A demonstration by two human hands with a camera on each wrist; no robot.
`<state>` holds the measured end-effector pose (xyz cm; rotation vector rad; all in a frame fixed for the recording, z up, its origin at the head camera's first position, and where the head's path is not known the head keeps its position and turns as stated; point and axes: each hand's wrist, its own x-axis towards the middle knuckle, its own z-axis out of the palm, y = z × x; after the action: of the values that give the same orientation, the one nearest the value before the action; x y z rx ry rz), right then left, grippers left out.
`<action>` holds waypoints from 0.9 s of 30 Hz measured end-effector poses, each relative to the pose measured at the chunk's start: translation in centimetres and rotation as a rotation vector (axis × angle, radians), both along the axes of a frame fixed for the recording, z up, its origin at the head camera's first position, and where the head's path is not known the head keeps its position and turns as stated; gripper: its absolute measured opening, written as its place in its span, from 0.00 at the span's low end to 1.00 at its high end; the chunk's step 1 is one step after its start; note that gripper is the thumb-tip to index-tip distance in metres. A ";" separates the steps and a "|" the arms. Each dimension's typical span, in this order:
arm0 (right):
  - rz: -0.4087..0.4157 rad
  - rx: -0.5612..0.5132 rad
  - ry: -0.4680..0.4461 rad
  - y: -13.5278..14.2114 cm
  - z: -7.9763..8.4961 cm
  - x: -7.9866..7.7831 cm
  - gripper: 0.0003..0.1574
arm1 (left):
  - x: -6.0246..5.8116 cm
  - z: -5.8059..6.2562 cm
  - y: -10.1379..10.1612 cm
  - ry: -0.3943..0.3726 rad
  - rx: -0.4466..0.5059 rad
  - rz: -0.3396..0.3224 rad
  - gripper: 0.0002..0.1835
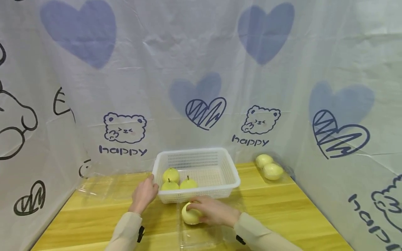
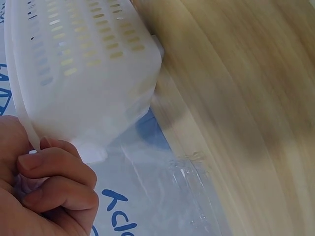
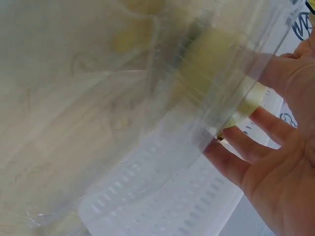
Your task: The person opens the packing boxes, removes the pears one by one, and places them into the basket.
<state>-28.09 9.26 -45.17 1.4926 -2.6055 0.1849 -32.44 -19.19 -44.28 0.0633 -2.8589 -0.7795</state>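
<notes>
A white plastic basket (image 1: 201,194) with slotted walls stands on the table, three yellow pears (image 1: 171,175) grouped at its left end. My left hand (image 1: 145,192) grips the rim at the basket's left corner; in the left wrist view its thumb and curled fingers (image 2: 59,164) pinch that edge. In front of the basket, my right hand (image 1: 216,211) holds another yellow pear (image 1: 189,215) over a clear plastic box (image 1: 196,240). From the right wrist, the fingers curl round this pear (image 3: 248,101), partly seen through the box's clear wall (image 3: 162,128).
At the back right, two yellow fruits (image 1: 272,171) sit with clear plastic around them. Another clear plastic container (image 1: 95,186) lies at the back left. A printed white curtain (image 1: 194,52) encloses the wooden table (image 1: 270,212) at the back and sides.
</notes>
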 end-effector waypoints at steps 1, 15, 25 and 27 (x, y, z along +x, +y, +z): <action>0.007 0.012 0.004 -0.1 0.0 0.0 0.33 | 0.0 0.0 0.0 -0.002 0.001 0.001 0.30; -0.114 0.102 -0.084 -0.8 0.0 -0.8 0.52 | 0.0 0.4 0.1 -0.037 -0.026 0.005 0.29; -0.138 0.132 -0.171 -1.3 0.5 -0.9 0.47 | 0.0 0.4 0.2 -0.030 -0.036 0.008 0.29; -0.139 0.148 -0.186 -1.3 0.6 -0.8 0.46 | 0.1 0.4 0.2 -0.027 -0.038 0.007 0.29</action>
<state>-28.92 7.92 -44.54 1.3921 -2.9171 0.1240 -32.39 -18.98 -43.93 0.0793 -2.8964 -0.7278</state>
